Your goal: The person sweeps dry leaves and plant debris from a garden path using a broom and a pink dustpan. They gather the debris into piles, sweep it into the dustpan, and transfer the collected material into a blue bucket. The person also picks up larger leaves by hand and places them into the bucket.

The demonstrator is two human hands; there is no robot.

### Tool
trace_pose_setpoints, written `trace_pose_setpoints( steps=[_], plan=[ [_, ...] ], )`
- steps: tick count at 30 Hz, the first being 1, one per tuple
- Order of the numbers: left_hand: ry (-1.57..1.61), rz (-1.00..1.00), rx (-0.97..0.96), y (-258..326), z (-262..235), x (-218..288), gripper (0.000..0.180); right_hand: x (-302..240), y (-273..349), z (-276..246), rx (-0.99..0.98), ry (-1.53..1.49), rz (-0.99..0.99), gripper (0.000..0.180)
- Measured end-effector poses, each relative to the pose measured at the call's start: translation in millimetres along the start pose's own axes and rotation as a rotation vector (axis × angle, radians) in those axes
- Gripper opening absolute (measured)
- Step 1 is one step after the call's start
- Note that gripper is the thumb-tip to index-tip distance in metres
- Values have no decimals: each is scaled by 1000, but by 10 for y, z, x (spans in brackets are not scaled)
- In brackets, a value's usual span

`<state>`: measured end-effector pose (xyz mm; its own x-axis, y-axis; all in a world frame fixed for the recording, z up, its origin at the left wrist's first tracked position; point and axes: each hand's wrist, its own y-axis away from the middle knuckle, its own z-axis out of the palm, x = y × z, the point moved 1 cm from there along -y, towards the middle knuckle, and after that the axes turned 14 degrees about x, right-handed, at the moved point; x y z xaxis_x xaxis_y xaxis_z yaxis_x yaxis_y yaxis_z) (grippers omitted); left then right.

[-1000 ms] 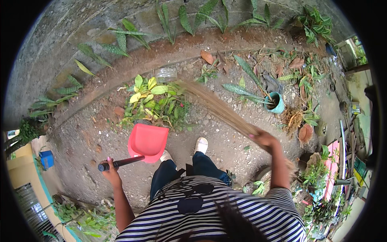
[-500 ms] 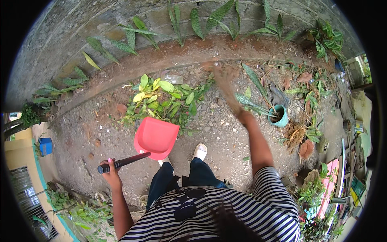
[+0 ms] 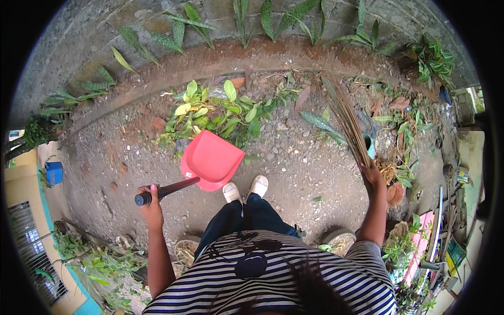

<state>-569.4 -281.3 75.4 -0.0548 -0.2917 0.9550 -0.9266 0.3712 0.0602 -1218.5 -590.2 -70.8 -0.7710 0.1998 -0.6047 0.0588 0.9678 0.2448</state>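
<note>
I stand on gravelly dirt, white shoes (image 3: 245, 189) together. My left hand (image 3: 151, 202) grips the dark handle of a red dustpan (image 3: 211, 159), whose pan rests low in front of my feet. Just beyond the pan lies a pile of cut green leafy branches (image 3: 220, 113). My right hand (image 3: 371, 176) is closed around the base of a stick broom (image 3: 346, 118), its thin brown bristles fanned up and away to the right of the pile.
A curved concrete kerb and a bed of spiky plants (image 3: 294, 16) run along a wall ahead. A teal pot (image 3: 370, 144), dry leaves and clutter lie at the right. A blue container (image 3: 53, 172) sits at the left.
The broom has swung from in front of me over to the right side. The dustpan has shifted slightly forward and right, closer to the leaf pile.
</note>
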Motion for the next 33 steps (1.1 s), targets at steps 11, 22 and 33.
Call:
trace_pose_setpoints(
  steps=[11,22,33],
  plan=[
    [-11,15,-2,-148,-81,-135,18,-1699,1047,1648,-452,254,103,64],
    [-87,181,-26,-332,-298,-208,19,-1462,1480,443,-311,151,307,62],
    [92,260,-34,-509,68,527,18,-1615,2054,967,-416,156,193,69]
  ],
)
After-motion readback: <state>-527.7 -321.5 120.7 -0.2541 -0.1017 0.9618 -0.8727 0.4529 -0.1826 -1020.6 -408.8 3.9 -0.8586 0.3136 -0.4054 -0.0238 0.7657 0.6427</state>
